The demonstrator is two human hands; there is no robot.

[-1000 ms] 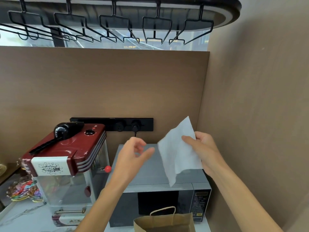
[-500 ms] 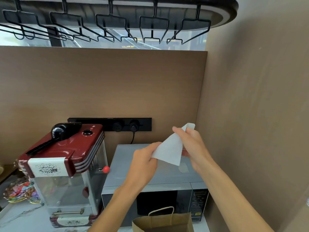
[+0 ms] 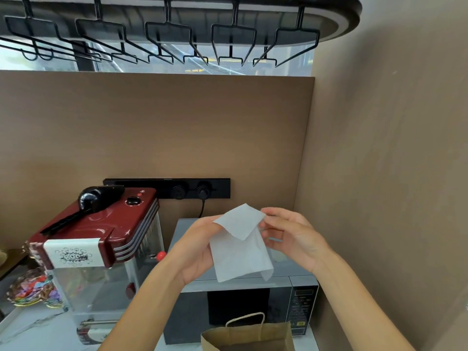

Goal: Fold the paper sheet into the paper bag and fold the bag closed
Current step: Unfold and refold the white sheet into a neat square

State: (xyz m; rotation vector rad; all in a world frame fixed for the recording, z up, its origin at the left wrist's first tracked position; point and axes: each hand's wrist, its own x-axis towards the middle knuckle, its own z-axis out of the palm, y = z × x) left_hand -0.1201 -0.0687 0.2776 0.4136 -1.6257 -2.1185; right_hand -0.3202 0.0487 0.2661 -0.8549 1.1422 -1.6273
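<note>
Both my hands hold the white paper sheet (image 3: 239,252) above the microwave (image 3: 243,297): left hand (image 3: 196,249) fingers pinching its left edge, right hand (image 3: 291,239) fingers its folded-over top corner. The paper bag (image 3: 249,338) stands open before the microwave.

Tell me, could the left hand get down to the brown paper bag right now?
Probably not yet: the left hand is busy holding the paper sheet with the right hand. The path down to the paper bag looks unobstructed.
</note>
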